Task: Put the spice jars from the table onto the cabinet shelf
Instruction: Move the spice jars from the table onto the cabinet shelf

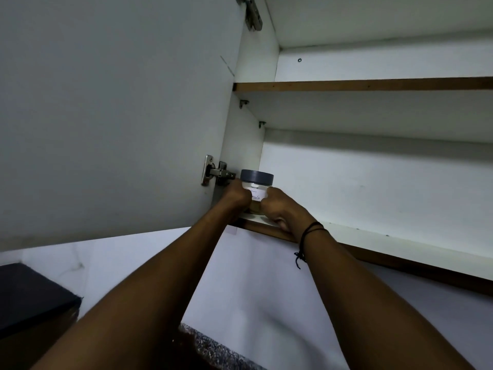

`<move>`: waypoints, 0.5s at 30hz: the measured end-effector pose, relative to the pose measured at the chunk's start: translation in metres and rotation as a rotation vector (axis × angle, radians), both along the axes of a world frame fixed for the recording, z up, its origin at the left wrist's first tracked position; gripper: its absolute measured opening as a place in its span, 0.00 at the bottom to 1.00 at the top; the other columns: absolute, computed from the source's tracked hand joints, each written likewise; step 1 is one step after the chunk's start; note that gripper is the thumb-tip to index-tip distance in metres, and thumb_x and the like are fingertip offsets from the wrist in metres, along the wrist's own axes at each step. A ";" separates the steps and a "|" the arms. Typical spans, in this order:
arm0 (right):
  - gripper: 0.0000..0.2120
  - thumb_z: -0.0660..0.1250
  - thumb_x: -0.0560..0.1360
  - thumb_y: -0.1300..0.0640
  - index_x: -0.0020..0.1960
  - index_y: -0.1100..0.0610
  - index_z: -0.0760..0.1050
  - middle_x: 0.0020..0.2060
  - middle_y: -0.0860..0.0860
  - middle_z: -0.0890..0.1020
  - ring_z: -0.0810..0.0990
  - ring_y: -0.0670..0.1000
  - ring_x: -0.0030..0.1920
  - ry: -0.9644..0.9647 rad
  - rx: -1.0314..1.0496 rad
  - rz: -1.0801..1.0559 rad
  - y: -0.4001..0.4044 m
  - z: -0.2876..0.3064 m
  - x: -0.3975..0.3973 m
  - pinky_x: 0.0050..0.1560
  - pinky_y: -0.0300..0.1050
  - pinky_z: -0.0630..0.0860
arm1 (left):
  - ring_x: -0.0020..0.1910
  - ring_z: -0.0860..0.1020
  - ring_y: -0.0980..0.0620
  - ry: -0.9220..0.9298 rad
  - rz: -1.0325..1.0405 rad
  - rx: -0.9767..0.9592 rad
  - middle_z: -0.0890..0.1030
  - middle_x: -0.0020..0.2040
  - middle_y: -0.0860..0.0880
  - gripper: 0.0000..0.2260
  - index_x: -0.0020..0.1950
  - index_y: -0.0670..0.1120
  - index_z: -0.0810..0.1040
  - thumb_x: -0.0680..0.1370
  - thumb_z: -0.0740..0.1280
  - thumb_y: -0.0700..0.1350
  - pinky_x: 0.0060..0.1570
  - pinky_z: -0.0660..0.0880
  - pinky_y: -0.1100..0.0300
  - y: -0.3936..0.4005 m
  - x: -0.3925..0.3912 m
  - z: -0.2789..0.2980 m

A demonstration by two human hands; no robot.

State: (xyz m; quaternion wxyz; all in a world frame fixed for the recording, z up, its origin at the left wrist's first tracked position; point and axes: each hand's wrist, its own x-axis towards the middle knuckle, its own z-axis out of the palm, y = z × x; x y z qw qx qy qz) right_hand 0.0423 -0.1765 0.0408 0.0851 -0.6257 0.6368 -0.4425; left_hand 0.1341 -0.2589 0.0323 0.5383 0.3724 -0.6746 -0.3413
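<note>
The spice jar bears a white handwritten label, partly hidden, ending "…sala"

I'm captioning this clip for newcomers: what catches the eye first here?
Two hands, left hand and right hand, grip a spice jar with a grey lid at the left end of the bottom cabinet shelf. Next comes the open cabinet door on the left, its metal hinge beside the jar.

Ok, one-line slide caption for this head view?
Both hands, left hand and right hand, hold a grey-lidded spice jar at the far-left end of the bottom cabinet shelf.
</note>
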 end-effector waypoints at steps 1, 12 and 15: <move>0.11 0.64 0.75 0.66 0.39 0.54 0.68 0.35 0.48 0.74 0.72 0.44 0.35 0.016 0.013 -0.009 0.000 -0.001 0.000 0.25 0.31 0.70 | 0.55 0.80 0.38 -0.005 0.001 0.001 0.80 0.56 0.36 0.10 0.55 0.42 0.74 0.76 0.59 0.32 0.53 0.77 0.50 0.001 0.000 -0.001; 0.05 0.65 0.74 0.62 0.42 0.54 0.71 0.38 0.45 0.75 0.74 0.48 0.39 0.101 -0.198 -0.084 0.054 -0.014 0.014 0.30 0.27 0.67 | 0.51 0.79 0.44 0.076 0.036 -0.310 0.82 0.52 0.42 0.09 0.55 0.40 0.78 0.80 0.59 0.39 0.51 0.76 0.51 0.075 0.019 -0.033; 0.12 0.64 0.76 0.60 0.59 0.58 0.76 0.54 0.52 0.81 0.78 0.51 0.51 0.042 -0.302 -0.097 0.081 -0.034 0.019 0.47 0.38 0.72 | 0.56 0.79 0.48 0.074 -0.016 -0.365 0.82 0.57 0.45 0.12 0.62 0.41 0.78 0.82 0.60 0.42 0.59 0.75 0.52 0.106 0.026 -0.053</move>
